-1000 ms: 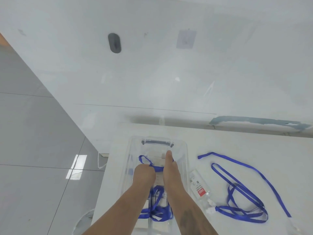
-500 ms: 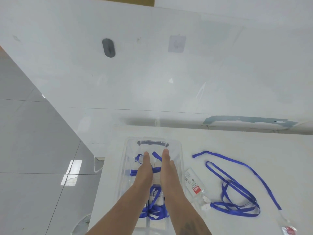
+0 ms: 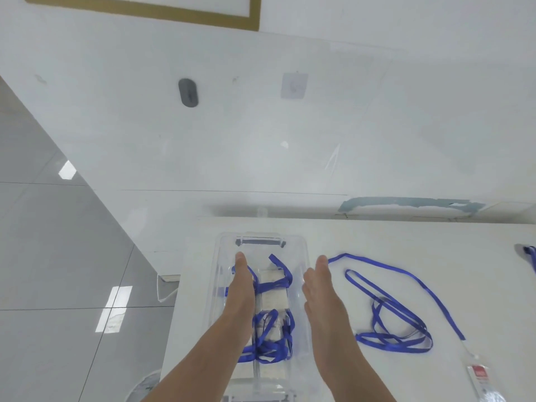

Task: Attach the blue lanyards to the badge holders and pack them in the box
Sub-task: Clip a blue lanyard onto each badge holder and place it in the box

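Note:
A clear plastic box (image 3: 301, 250) sits near the table's left edge and holds badge holders (image 3: 272, 297) tangled with blue lanyards (image 3: 269, 340). My left hand (image 3: 242, 288) reaches flat into the box on its left side, fingers straight, holding nothing. My right hand (image 3: 320, 288) hovers over the box's right rim, fingers extended and empty. To the right a loose blue lanyard (image 3: 391, 317) snakes across the table. Its end leads to a badge holder with a red label (image 3: 481, 381) at the lower right.
The white table (image 3: 406, 236) butts against a white wall at the back. Grey tiled floor (image 3: 58, 285) lies past the table's left edge. Another bit of blue lanyard (image 3: 530, 253) shows at the far right edge.
My hands, together inside the box over the lanyard before, have parted. The right one has lifted out toward the right rim. The view has shifted, and the near badge holder is now hidden.

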Available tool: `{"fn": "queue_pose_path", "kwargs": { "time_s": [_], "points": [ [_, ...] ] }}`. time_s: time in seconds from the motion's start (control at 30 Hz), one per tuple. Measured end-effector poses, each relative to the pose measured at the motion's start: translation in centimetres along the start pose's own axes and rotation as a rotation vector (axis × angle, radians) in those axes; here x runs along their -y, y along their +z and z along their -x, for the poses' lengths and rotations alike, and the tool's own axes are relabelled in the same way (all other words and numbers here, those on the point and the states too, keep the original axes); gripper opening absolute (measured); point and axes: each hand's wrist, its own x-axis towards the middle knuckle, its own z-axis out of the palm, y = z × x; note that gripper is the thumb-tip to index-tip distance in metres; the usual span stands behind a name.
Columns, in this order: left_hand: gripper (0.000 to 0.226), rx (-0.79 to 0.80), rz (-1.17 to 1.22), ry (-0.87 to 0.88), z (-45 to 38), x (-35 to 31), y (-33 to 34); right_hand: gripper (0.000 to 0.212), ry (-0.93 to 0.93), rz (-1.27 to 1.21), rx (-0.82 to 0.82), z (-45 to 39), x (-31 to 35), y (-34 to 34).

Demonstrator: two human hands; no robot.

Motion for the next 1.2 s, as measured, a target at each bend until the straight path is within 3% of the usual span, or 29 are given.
{"fn": "queue_pose_path", "kwargs": {
  "time_s": [0.13, 0.27, 0.37, 0.53, 0.67, 0.83, 1.03, 1.1, 1.2],
  "points": [
    [0.055, -0.034, 0.003, 0.121, 1.7, -0.3, -0.6, 0.074, -0.094, -0.024, -0.007, 2.5, -0.1, -2.5],
    [0.078, -0.004, -0.061, 0.221, 3.6, -0.9, -0.3, 0.074, -0.099, -0.068, -0.019, 3.9, 0.8, -5.2],
    [0.080, 0.008, -0.084, 0.274, 5.2, -1.0, 0.6, 0.071, -0.163, -0.099, -0.017, 4.6, 1.2, -7.7],
    [0.066, -0.006, -0.034, 0.326, 8.0, -0.3, 4.4, 0.063, -0.315, -0.110, -0.044, 4.0, 1.0, -13.2],
    [0.068, -0.031, -0.002, 0.418, 9.8, 0.9, 8.7, 0.061, -0.281, -0.118, 0.004, 2.7, 1.9, -18.2],
    [0.061, -0.122, 0.044, 0.410, 11.6, 2.8, 14.3, 0.061, -0.163, 0.002, 0.109, 2.4, 3.2, -24.0],
    [0.064, -0.140, -0.010, 0.421, 11.6, 5.5, 17.6, 0.058, -0.140, 0.059, 0.177, 0.2, 2.2, -26.4],
    [0.057, -0.163, -0.092, 0.386, 10.8, 6.5, 17.8, 0.056, -0.106, 0.114, 0.179, -1.0, 1.2, -26.3],
    [0.019, -0.202, -0.259, 0.333, 9.3, 8.5, 17.7, 0.050, -0.111, 0.182, 0.195, -3.0, -0.6, -25.8]
  ]
}}
